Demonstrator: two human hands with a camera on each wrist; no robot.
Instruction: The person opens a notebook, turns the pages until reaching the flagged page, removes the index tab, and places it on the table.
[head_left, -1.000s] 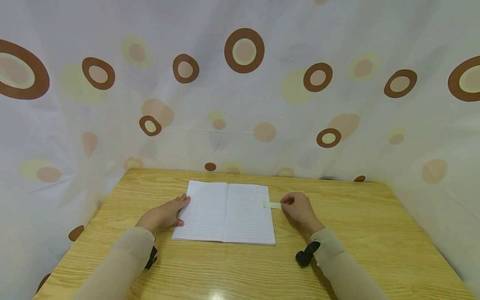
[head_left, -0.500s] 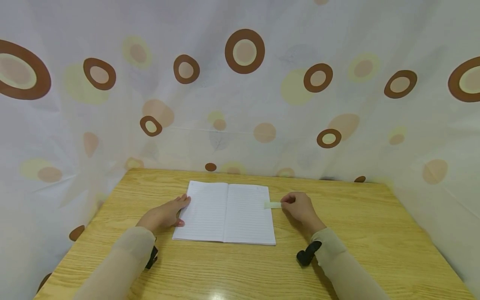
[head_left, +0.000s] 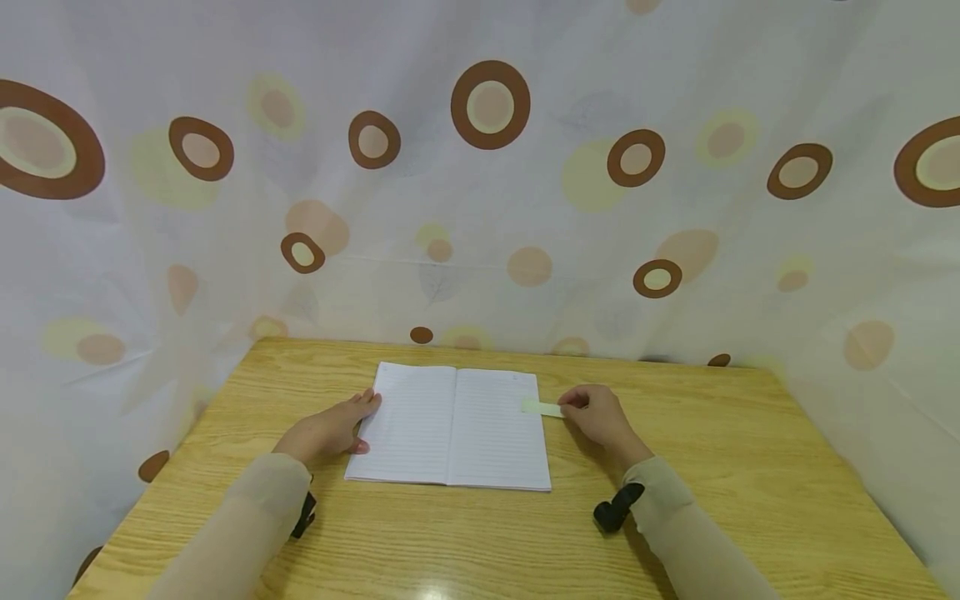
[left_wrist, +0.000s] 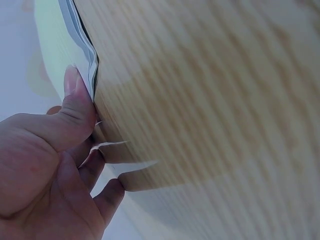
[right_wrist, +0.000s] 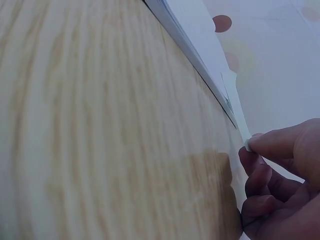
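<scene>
An open lined notebook (head_left: pixel 497 450) lies flat on the wooden table. My left hand (head_left: pixel 327 427) rests at its left edge, thumb on the page. In the left wrist view the same hand (left_wrist: pixel 65 145) has its other fingers (left_wrist: pixel 109 196) down by the table, partly behind the thumb. Between thumb and fingertips, my right hand (head_left: pixel 602 419) pinches the outer end of a pale yellow-green paper strip (head_left: pixel 543 407). The strip's inner end lies over the right page. Seen from the right wrist, the strip (right_wrist: pixel 240 111) stretches from the hand (right_wrist: pixel 280 185) to the page edge.
The wooden table (head_left: pixel 450 550) extends around the notebook on all sides. Behind it hangs a pale curtain (head_left: pixel 480 200) printed with brown rings and pastel spots. A black wrist device (head_left: pixel 618 507) sits on the right sleeve.
The paper strip's inner end has shifted slightly left over the right page, and the strip now slants a little. Both hands stay almost where they were.
</scene>
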